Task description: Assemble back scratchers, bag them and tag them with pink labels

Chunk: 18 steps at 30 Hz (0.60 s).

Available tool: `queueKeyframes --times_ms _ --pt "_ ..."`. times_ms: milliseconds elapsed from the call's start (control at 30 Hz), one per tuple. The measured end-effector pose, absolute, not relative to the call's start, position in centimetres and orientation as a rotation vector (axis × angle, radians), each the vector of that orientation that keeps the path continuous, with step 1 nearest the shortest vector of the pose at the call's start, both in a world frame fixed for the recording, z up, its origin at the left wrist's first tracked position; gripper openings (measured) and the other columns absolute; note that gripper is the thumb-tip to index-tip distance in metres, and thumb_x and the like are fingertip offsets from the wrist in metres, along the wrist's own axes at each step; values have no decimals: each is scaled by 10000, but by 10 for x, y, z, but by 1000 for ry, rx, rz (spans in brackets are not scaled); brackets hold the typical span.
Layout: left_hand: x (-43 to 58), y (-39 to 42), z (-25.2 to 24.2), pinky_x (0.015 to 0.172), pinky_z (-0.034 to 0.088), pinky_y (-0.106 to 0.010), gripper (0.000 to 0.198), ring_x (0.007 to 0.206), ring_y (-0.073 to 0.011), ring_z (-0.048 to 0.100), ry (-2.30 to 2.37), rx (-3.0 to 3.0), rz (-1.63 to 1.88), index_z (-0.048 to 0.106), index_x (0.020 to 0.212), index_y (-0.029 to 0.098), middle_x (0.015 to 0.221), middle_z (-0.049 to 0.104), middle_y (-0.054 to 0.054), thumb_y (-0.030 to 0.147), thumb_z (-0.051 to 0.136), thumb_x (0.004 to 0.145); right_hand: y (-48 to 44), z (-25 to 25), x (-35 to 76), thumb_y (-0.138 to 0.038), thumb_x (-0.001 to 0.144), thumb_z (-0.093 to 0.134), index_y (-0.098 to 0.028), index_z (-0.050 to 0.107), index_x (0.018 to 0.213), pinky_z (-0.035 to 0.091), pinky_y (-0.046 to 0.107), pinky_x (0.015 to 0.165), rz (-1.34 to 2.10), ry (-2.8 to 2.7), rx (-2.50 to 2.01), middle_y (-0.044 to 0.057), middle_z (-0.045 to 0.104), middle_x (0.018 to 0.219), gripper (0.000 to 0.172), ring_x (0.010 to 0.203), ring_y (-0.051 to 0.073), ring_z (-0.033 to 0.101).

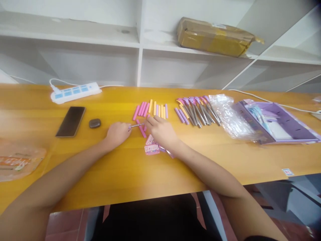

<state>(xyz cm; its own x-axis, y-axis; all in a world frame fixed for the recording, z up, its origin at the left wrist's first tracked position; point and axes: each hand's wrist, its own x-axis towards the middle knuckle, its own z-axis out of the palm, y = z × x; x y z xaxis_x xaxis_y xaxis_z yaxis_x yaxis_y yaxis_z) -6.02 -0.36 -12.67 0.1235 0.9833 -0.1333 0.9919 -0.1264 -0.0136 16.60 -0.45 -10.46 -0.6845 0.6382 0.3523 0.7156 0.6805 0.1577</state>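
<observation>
A slim silver rod [136, 125] with a purple end runs between my two hands. My left hand [118, 134] is closed around its purple end. At the other end, the curled fingers of my right hand [162, 130] close on the rod and partly hide its tip. Loose pink sticks [141, 129] lie under and beside my right fingertips. Just beyond my hands is a row of short pink, orange and purple sticks [157, 110]. Small pink printed cards [151, 149] lie below my right hand, which overlaps another slim purple and silver piece [163, 149].
To the right are several silver-shafted sticks with colourful heads [199, 110], clear plastic wrap [232, 120] and a purple box [304, 132]. A phone [70, 122], a dark case [94, 123] and a power strip [76, 92] sit left. A taped carton [215, 37] occupies the shelf.
</observation>
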Motion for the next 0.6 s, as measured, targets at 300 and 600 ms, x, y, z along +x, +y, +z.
queueKeyframes --times_ms 300,600 --pt "-64 0 -135 771 538 -408 431 936 -352 787 1999 2336 -142 851 1046 232 977 825 -160 391 450 1037 3 -118 177 -73 1098 471 -148 735 1041 352 368 776 -166 -2623 -1022 111 716 988 281 861 236 512" --pt "-67 2 -133 784 545 -412 437 947 -358 788 1948 2412 -214 843 1060 206 987 825 -173 398 451 1040 0 -125 173 -132 1103 531 -130 715 1046 352 354 782 -125 -2673 -1040 106 708 967 193 865 228 548"
